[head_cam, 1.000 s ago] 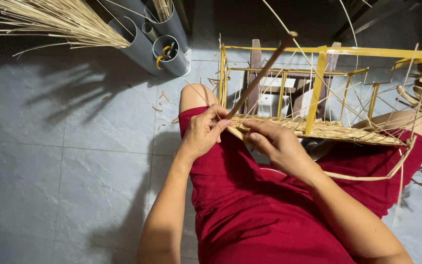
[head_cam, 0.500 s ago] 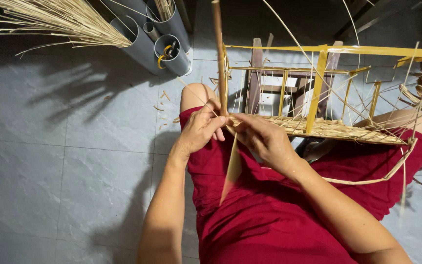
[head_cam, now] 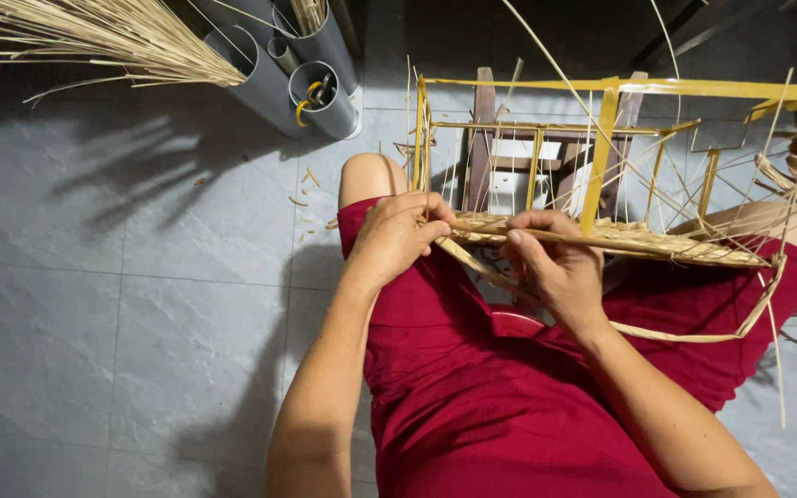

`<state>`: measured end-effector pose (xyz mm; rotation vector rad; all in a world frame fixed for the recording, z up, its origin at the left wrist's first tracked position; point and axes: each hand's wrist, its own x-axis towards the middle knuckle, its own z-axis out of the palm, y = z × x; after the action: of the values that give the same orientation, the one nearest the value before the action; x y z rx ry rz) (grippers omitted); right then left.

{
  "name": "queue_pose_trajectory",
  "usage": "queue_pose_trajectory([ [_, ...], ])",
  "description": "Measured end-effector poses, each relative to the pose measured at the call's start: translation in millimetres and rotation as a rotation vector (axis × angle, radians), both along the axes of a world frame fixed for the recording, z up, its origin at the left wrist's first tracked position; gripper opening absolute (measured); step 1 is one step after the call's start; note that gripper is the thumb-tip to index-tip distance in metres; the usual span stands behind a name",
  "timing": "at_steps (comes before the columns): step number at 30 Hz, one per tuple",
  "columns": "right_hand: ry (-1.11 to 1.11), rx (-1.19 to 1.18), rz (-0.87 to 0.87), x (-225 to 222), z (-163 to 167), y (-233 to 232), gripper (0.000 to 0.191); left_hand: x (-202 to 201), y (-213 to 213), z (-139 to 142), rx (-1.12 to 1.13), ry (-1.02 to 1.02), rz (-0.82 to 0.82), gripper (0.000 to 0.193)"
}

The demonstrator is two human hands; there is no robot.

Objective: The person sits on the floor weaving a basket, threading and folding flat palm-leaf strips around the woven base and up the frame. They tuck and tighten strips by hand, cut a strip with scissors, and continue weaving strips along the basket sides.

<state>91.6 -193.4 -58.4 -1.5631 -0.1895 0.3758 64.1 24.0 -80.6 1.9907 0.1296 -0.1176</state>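
Both hands (head_cam: 477, 249) pinch a bamboo strip (head_cam: 601, 242).

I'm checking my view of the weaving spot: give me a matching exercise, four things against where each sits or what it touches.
Things:
1. left hand
2. right hand
3. grey tubes
4. bundle of straw strips

Places:
A. standing on the tiled floor, top centre-left
B. fanned out at the top left corner
C. at the near left corner of the yellow frame, pinching the flat strip
D. on the woven band, right of the other hand

Pairs: 1-C, 2-D, 3-A, 4-B
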Motion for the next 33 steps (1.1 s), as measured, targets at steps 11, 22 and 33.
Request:
queue_pose_trajectory([
  [11, -0.019, -0.08, -0.072, -3.4, -6.3, -6.8, 0.02, -54.2, -38.3, -33.5, -0.03, -0.479, 0.393, 0.03],
  [22, 0.003, -0.705, 0.263, -16.0, 10.1, -54.7, 0.029, -17.3, -29.9, -19.4, -0.187, -0.218, 0.362, 0.014],
  [33, -0.406, -1.23, 0.27, -35.0, 63.8, -191.3, 0.035, -4.2, 1.1, -8.8, -0.226, 0.043, 0.07, 0.014],
])
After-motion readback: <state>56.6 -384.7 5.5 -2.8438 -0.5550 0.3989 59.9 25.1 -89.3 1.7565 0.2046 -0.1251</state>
